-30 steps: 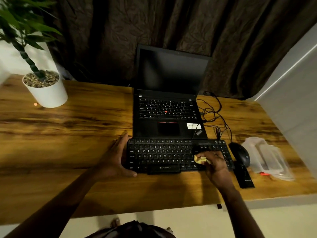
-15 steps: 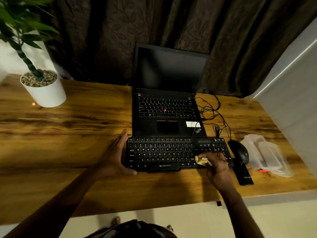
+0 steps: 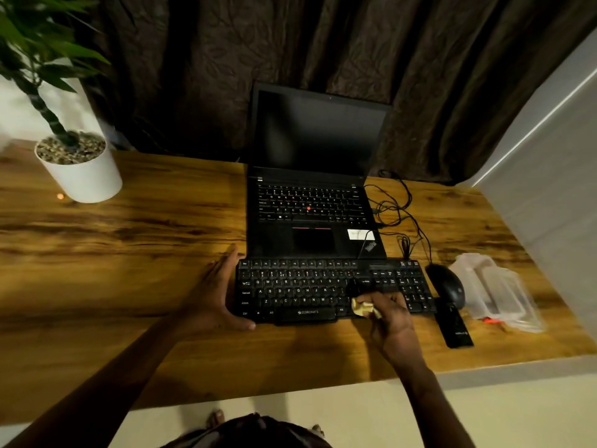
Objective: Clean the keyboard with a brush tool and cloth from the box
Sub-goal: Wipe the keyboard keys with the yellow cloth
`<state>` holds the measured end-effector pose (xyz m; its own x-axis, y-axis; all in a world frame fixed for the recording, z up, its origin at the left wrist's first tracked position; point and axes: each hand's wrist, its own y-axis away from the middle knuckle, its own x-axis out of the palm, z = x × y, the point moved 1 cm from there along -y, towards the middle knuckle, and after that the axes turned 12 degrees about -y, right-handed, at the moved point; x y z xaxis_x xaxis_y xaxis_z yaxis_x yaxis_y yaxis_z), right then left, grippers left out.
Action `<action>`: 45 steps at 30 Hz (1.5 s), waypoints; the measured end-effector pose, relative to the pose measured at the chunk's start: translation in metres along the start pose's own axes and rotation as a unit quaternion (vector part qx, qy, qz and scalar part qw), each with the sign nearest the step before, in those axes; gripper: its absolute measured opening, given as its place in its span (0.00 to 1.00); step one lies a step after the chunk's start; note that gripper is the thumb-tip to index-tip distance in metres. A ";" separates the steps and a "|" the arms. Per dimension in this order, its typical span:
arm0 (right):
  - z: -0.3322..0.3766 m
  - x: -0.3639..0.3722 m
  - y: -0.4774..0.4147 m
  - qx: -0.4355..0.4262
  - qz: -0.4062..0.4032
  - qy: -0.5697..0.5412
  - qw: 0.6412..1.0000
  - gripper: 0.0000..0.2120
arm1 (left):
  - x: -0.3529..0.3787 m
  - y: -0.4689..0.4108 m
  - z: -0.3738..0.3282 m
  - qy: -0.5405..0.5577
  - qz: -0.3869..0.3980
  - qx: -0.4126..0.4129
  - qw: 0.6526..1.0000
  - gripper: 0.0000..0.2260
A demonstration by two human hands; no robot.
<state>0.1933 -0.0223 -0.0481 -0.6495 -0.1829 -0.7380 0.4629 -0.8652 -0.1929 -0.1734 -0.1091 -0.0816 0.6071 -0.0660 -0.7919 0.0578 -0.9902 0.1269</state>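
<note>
A black keyboard [image 3: 307, 289] lies on the wooden desk in front of a laptop. My right hand [image 3: 391, 318] grips a crumpled yellow cloth [image 3: 363, 308] and presses it on the keys at the keyboard's lower right of centre. My left hand [image 3: 213, 295] rests flat against the keyboard's left end, fingers straight, thumb along the front edge. A clear plastic box [image 3: 497, 292] lies at the far right. A black bar-shaped tool [image 3: 455, 328] lies beside the keyboard's right end; I cannot tell whether it is the brush.
An open black laptop [image 3: 313, 195] with a dark screen stands behind the keyboard. A black mouse [image 3: 447, 287] and tangled cables [image 3: 397, 208] are at its right. A white plant pot [image 3: 80, 169] stands far left. The desk's front edge [image 3: 323, 392] is near me.
My right hand has slid the cloth a little left along the lower keys. My left hand has stayed at the keyboard's left end.
</note>
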 end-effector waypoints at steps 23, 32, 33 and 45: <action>0.055 0.039 -0.006 -0.044 0.002 -0.057 0.997 0.13 | 0.011 -0.003 0.016 -0.030 -0.025 -0.008 0.999 0.68; 0.061 0.045 -0.013 -0.031 0.046 -0.021 0.998 0.22 | 0.003 -0.004 0.009 -0.026 0.003 0.032 0.999 0.71; 0.062 0.045 -0.013 -0.038 0.044 -0.023 0.998 0.22 | 0.003 -0.004 0.010 -0.030 0.005 0.031 0.999 0.71; 0.084 0.072 -0.022 -0.109 0.087 -0.032 0.990 0.16 | 0.003 -0.004 0.010 -0.029 0.004 0.004 1.000 0.72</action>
<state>0.0853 -0.0555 -0.0427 -0.5816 -0.3553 -0.7318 0.6860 -0.6977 -0.2064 -0.1792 -0.1067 -0.0905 0.5612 -0.0804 -0.8238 0.0465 -0.9906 0.1283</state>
